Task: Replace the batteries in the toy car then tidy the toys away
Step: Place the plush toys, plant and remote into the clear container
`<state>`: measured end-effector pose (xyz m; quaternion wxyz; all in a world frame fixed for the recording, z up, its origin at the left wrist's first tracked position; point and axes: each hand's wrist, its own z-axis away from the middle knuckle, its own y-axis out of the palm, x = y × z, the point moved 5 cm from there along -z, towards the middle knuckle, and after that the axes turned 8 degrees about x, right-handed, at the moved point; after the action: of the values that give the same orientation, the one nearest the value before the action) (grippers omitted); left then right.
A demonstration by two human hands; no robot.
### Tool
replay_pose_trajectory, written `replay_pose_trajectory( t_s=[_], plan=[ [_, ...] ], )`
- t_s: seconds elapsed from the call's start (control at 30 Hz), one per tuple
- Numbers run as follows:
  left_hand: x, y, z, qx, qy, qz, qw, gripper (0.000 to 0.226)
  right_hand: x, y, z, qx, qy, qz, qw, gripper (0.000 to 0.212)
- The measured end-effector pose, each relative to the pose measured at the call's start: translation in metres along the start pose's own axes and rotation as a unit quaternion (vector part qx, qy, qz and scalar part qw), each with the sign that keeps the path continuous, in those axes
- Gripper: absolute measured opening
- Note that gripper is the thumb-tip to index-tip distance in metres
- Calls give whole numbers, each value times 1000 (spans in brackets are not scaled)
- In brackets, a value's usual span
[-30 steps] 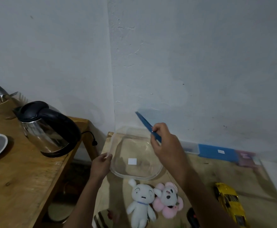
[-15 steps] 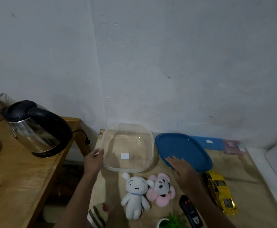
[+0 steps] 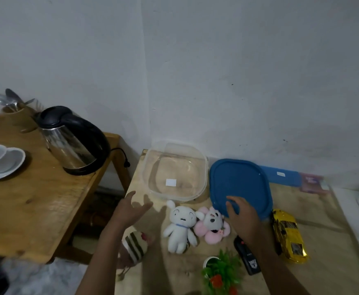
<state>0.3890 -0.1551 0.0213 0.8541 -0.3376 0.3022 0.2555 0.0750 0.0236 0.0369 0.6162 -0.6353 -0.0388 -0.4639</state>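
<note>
Spread, empty left hand [image 3: 131,207] hovers beside the clear plastic tub [image 3: 175,167]; flat right hand [image 3: 241,216] touches the blue plastic lid [image 3: 238,182] at its near edge.

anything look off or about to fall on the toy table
The striped soft toy sits right at the low table's left edge, seemingly partly over it, so it might drop. The blue lid lies off the clear container, beside it. Nothing looks spilled or broken.
</note>
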Motion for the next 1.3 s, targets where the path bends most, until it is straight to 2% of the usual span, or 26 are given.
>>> replay_pose_trajectory(
  t_s=[0.07,0.13,0.23,0.33,0.4,0.47,0.53,0.63,0.7,0.77,0.83,0.9,0.97,1.1,1.23,1.3],
  plan=[
    [13,3,11,49,-65,-127,989,114,4,-2,18,-15,-2,-8,1000,29],
    [25,9,25,79,-119,-228,963,116,6,-1,35,2,-5,2,1000,28],
    [41,25,47,81,-143,-271,949,122,9,-3,53,64,-15,1,998,30],
    [53,39,57,35,-136,-255,957,102,6,1,70,190,28,-100,976,48],
    [54,43,59,-24,-112,-228,967,78,0,8,81,271,33,-117,955,69],
    [50,47,61,-60,-84,-139,985,69,-7,16,90,346,23,-113,931,95],
    [40,50,62,-72,-45,-25,996,67,-11,19,99,396,11,-112,912,115],
    [13,61,63,-73,37,40,996,55,-19,27,109,418,-26,-55,906,132],
    [-8,75,65,-53,73,53,995,40,-23,35,114,407,-39,-34,912,131],
    [-24,93,62,-21,101,29,994,41,-26,45,115,369,-51,-24,928,123],
    [-31,110,53,10,86,-30,996,66,-21,51,114,325,-75,-7,943,102],
    [-31,123,47,34,33,-76,996,98,-13,55,114,274,-106,23,956,62],
    [-33,132,45,46,12,-62,997,117,-6,59,113,234,-132,69,961,47],
    [-25,142,29,60,20,-32,997,100,-7,73,110,232,-137,120,955,67],
    [9,154,-12,74,36,-18,996,88,8,76,107,225,-167,135,951,56],
    [-7,147,4,86,58,-19,994,75,11,74,101,215,-161,112,957,56]
  ],
)
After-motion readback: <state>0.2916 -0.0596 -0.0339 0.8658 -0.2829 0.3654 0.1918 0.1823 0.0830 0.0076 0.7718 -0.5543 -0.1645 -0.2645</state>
